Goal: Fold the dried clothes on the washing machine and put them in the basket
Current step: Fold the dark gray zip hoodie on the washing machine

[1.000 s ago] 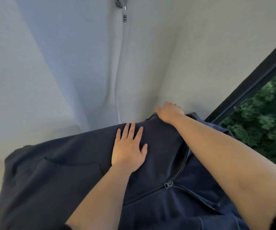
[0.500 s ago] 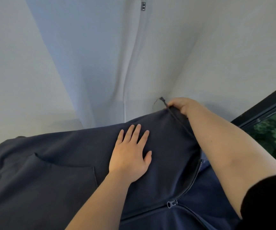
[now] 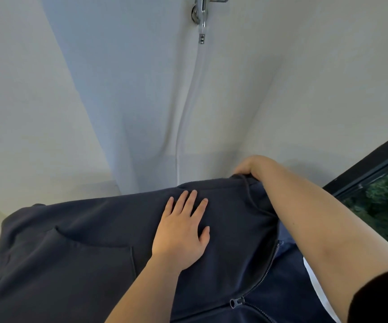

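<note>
Two hands were on a navy zip hoodie [image 3: 83, 252], spread flat below a wall hose [image 3: 188, 108]; its support was hidden. The left hand [image 3: 181, 231] pressed it with straight fingers, while the right hand [image 3: 250, 166] curled round its far edge. Soft, thick and limp, it would likely fold best when gripped at the edges.

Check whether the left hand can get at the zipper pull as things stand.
Probably yes. The left hand lies flat on the navy hoodie, holding nothing, and the zipper pull sits uncovered just beside that forearm. The right hand grips the hoodie's far edge, its arm clear of the pull.
</note>
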`<state>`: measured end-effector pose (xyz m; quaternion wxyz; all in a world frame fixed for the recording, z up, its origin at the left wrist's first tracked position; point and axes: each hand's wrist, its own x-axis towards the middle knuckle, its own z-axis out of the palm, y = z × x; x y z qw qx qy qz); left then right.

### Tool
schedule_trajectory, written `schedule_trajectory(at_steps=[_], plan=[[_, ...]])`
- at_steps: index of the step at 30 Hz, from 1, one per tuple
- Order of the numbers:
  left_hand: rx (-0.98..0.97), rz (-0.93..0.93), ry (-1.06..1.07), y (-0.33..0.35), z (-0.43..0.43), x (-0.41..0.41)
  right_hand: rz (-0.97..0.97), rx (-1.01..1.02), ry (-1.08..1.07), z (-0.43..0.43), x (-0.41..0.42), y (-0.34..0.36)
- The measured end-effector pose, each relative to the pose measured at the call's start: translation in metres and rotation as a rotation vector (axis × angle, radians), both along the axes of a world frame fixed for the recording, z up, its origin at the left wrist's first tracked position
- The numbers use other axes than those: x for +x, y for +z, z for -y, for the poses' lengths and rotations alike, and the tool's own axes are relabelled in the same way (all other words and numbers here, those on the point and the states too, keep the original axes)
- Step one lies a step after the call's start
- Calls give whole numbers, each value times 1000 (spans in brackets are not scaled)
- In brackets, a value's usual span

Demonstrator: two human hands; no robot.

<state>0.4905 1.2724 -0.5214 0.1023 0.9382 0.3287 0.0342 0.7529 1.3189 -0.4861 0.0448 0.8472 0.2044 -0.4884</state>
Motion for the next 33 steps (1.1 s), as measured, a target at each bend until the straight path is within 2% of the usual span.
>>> schedule_trajectory(at_steps=[2, 7, 9, 12, 15, 17, 18, 22, 24, 26, 28, 31, 33], plan=[[-3, -5, 1, -1, 0, 0, 86, 76, 27, -3, 6, -9], [-1, 10, 7, -1, -1, 1, -71, 399, -496, -2, 18, -32], [-14, 17, 9, -1, 0, 1, -94, 435, -544, -8, 29, -49], [-13, 21, 6, -1, 0, 1, -60, 475, -572, -8, 17, -34], [-3, 12, 9, -3, 0, 1, -27, 572, -739, -6, 16, -32], [2, 6, 5, -3, 0, 1, -53, 486, -650, -7, 19, -41], [1, 8, 6, -3, -1, 1, -57, 403, -539, -5, 20, -42], [0, 12, 8, -2, -1, 1, 92, -29, 162, -19, 15, -49], [-5, 19, 13, -1, -1, 1, 130, -141, 279, -19, -8, -27], [-10, 27, 10, 0, -1, 1, 256, -201, 410, -21, -13, -24], [-15, 31, 11, 0, -1, 1, 342, -179, 444, -19, -20, -22], [-16, 35, 8, -1, -2, 1, 260, 20, 315, -21, -2, -37], [-24, 35, 6, -2, -2, 1, 70, 228, -97, -20, 29, -56]])
